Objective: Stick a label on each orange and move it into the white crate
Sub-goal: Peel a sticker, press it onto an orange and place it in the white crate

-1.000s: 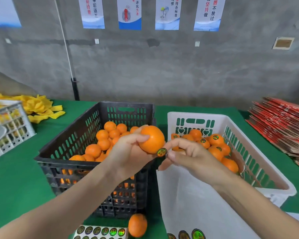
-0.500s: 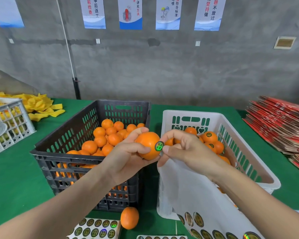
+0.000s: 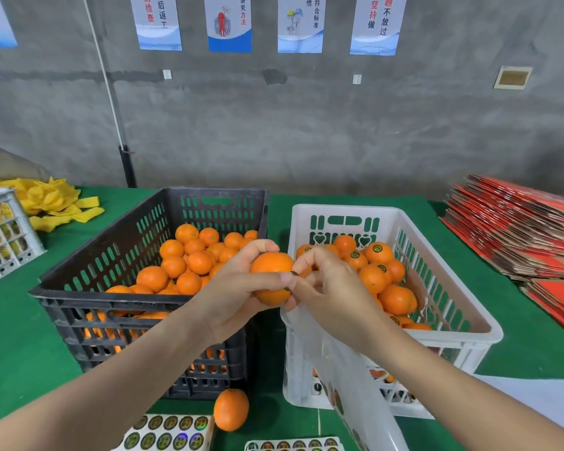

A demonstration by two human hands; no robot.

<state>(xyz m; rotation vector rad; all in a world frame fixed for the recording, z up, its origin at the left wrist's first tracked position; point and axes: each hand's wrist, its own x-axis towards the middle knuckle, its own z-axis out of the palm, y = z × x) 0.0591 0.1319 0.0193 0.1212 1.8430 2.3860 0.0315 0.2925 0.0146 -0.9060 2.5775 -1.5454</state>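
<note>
Beside the white crate (image 3: pixel 342 209), left grip (image 3: pixel 232 297) still clasps the orange (image 3: pixel 271 265); right grip (image 3: pixel 332 288) now pinches the label (image 3: pixel 294 273) onto it.

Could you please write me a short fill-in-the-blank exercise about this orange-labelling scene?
1. The left hand grips one round ____.
2. The labelled oranges lie in the slotted plastic crate coloured ____.
3. One loose orange lies on the ____ tablecloth, before the black plastic crate.
Missing words: orange; white; green.
</note>
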